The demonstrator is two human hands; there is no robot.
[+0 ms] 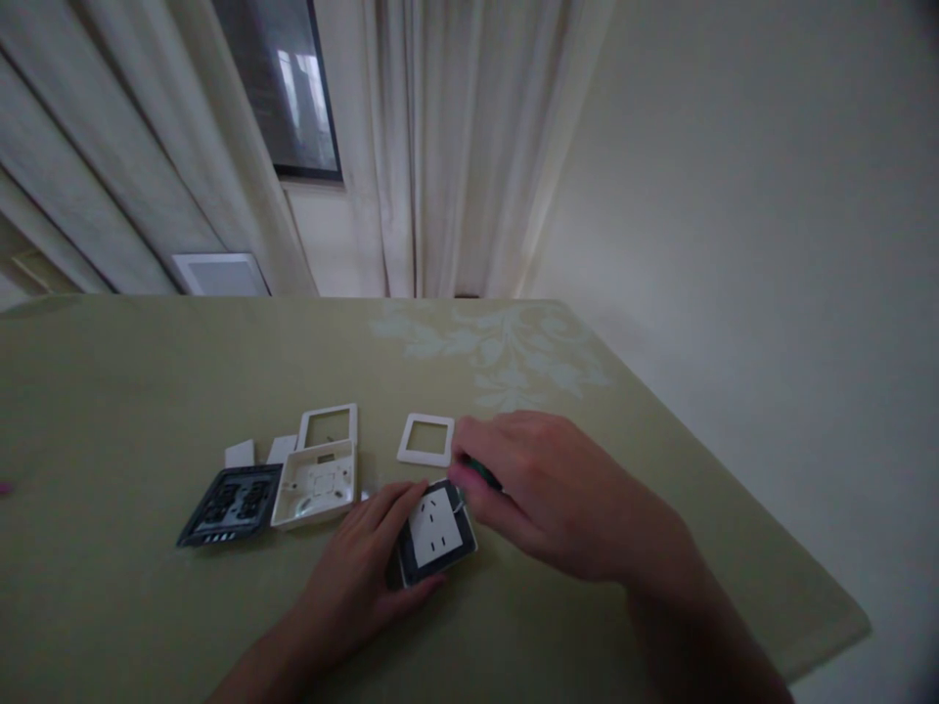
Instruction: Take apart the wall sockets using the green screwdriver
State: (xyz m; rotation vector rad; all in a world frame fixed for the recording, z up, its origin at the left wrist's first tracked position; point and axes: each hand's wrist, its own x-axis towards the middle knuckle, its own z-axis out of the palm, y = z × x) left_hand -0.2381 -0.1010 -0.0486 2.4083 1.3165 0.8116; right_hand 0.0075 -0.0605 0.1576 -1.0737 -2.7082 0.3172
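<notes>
A wall socket (435, 528) with a white face and dark surround lies tilted near the table's front. My left hand (374, 557) grips its left side, thumb along the near edge and fingers over the far corner. My right hand (528, 484) is closed around a screwdriver with a green handle (482, 473). Its thin shaft points down to the socket's upper right edge; whether the tip sits in a screw is too small to tell. Just beyond the socket lies a white square frame (425, 459), partly covered by my right hand.
Left of my hands stands a white mounting box (318, 484), with another white frame (328, 411) behind it. A dark socket base (233, 504) and small white plates (240, 454) lie farther left. The green tablecloth (147, 391) reaches the wall side at right; curtains (469, 147) hang behind.
</notes>
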